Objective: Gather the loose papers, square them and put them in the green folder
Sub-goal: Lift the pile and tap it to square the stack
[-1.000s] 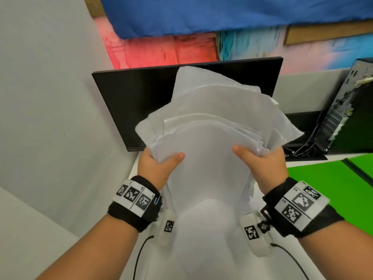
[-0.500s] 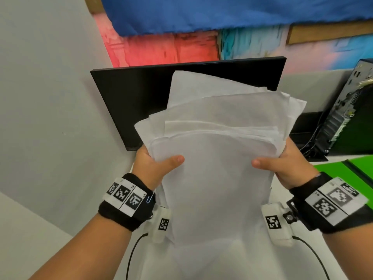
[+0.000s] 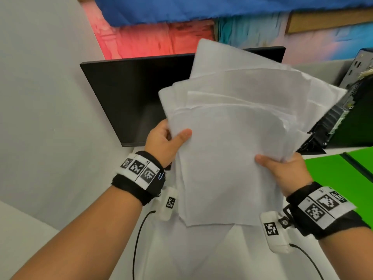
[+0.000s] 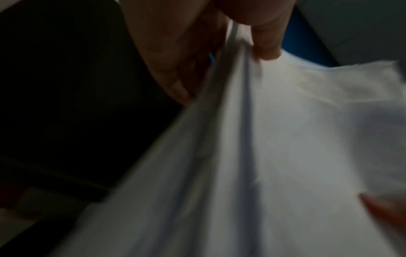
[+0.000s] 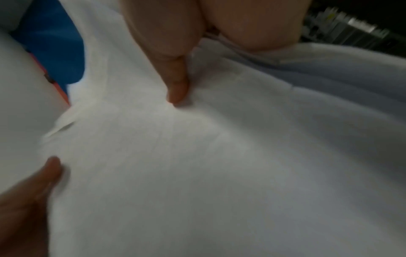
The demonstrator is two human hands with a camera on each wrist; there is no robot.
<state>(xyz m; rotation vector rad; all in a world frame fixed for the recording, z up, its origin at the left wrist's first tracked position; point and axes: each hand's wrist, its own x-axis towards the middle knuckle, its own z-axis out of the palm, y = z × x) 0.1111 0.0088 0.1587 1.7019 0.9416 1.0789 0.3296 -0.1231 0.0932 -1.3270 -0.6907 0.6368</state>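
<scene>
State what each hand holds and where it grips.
Both hold the paper stack: left hand pinches its left edge, right hand its right edge, thumbs in front.

- I am looking down at a white table (image 3: 212, 259) stretching out under the raised arms.
- A green folder (image 3: 333, 174) is lying open and flat at its right side.
- A black monitor (image 3: 131, 102) is standing at the far edge.
- A computer tower (image 3: 351, 118) is sitting far right, beyond the folder.
</scene>
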